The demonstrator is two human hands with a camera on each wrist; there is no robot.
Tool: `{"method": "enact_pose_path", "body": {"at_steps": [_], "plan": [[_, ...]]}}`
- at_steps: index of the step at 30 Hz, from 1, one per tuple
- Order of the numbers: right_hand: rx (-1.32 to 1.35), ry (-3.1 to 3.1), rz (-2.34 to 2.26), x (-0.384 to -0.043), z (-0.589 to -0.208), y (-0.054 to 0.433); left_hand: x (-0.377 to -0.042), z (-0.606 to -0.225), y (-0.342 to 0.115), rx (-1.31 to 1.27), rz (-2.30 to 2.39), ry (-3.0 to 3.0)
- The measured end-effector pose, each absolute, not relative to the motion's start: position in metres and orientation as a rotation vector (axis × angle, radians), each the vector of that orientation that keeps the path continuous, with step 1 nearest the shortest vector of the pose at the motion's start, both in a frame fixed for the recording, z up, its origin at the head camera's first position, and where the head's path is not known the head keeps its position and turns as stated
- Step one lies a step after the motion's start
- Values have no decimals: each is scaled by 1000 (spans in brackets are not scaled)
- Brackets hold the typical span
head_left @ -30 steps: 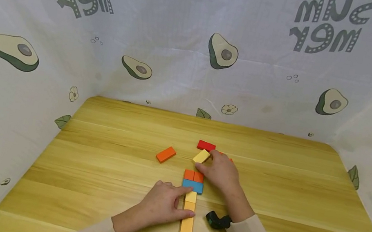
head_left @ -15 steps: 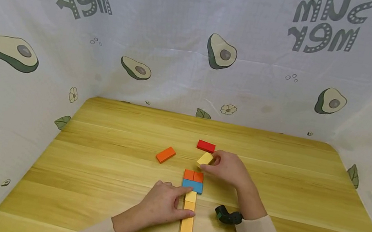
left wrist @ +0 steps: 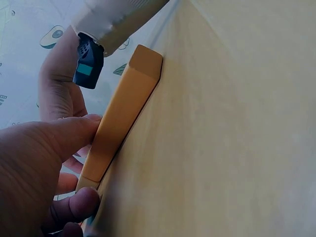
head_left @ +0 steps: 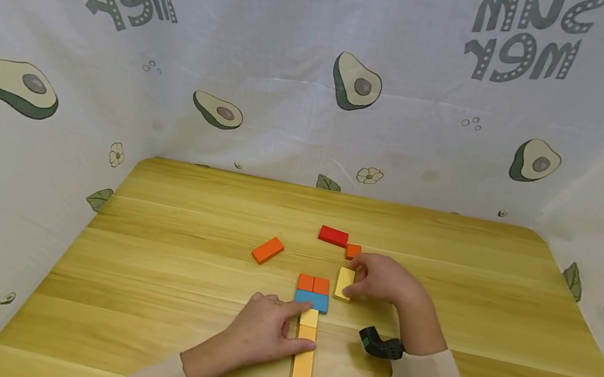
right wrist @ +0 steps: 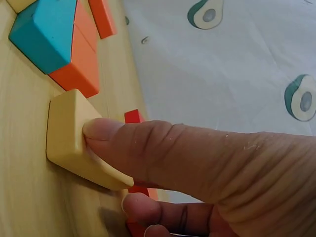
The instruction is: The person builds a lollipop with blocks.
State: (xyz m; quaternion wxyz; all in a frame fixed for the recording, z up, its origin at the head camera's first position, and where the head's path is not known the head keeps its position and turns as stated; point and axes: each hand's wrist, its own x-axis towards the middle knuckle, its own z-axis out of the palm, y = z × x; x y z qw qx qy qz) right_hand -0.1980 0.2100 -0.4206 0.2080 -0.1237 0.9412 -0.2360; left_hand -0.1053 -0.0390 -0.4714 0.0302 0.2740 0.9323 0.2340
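My right hand [head_left: 385, 281] pinches a pale yellow block [head_left: 345, 280] between thumb and fingers, low over the table to the right of a line of blocks. In the right wrist view the thumb presses on the yellow block [right wrist: 64, 126]. My left hand [head_left: 261, 333] rests on the line, index fingertip at the blue block [head_left: 305, 298] and thumb across the long light-orange blocks [head_left: 301, 374]. A small yellow block [head_left: 309, 318] lies between those fingertips. Two orange blocks [head_left: 306, 282] sit side by side against the blue block's far edge.
Beyond the line lie a red block [head_left: 333, 236], a small orange block [head_left: 353, 251] near the right fingers, and an orange block [head_left: 268, 250] to the left. A printed cloth [head_left: 275, 62] hangs around the wooden table [head_left: 144, 255].
My right hand has drawn the yellow block to the right and nearer, turning it from slanted to nearly in line with the row. A small orange block shows again. The left hand stays put.
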Motion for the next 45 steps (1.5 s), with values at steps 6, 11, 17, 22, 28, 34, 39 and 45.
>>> {"method": "enact_pose_path", "body": {"at_steps": [6, 11, 17, 22, 28, 34, 39, 45], "plan": [[-309, 2595, -687, -198, -425, 207, -105, -472, -39, 837, 724, 2866], [-338, 2587, -709, -199, -429, 204, -106, -474, -40, 849, 723, 2873], [-373, 2583, -731, -200, -431, 202, -106, -475, -40, 853, 717, 2881], [-374, 2575, -740, -201, -430, 199, -106, -475, -40, 851, 717, 2881], [-381, 2594, -727, -200, -430, 198, -106, -475, -39, 854, 710, 2886], [-373, 2594, -733, -200, -431, 197, -106, -475, -39, 855, 703, 2889], [-354, 2598, -722, -200, -431, 197, -106, -475, -39, 854, 706, 2884], [-337, 2591, -723, -201, -431, 196, -106, -475, -39, 856, 703, 2889]]}}
